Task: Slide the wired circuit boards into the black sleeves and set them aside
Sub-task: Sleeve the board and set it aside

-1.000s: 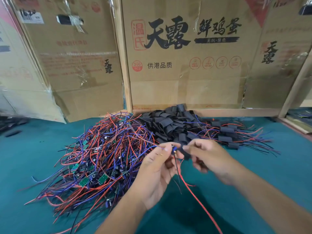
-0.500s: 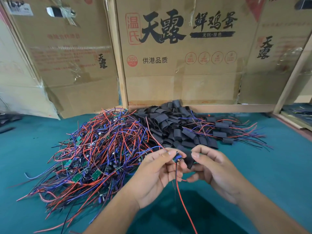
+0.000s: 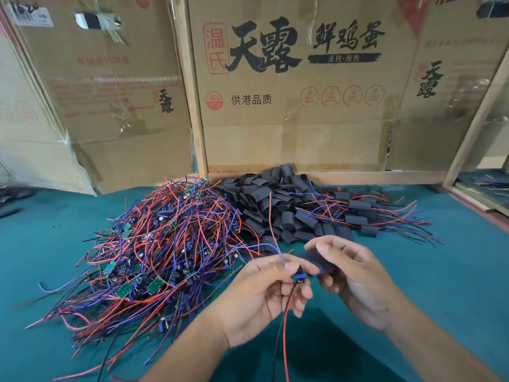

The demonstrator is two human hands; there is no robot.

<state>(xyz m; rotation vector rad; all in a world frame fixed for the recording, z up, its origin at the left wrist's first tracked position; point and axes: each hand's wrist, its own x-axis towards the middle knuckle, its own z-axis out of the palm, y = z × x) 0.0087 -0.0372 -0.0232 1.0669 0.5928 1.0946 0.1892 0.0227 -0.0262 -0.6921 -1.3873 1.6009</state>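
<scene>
My left hand pinches a small wired circuit board with a blue part; its red and black wires hang down toward me, and red and blue ones rise from it. My right hand grips a black sleeve whose near end meets the board. To the left lies a big tangled pile of wired boards. Behind my hands sits a heap of empty black sleeves, and to its right a group of sleeved boards with wires fanning out.
The work surface is a teal mat. Cardboard boxes stand upright along the back edge. A wooden frame rises at the right, with more wires on a tray behind it.
Both hands have dropped slightly toward me. The board is now turned with its end at the sleeve's opening, and the sleeve sits more fully in my right fingers.
</scene>
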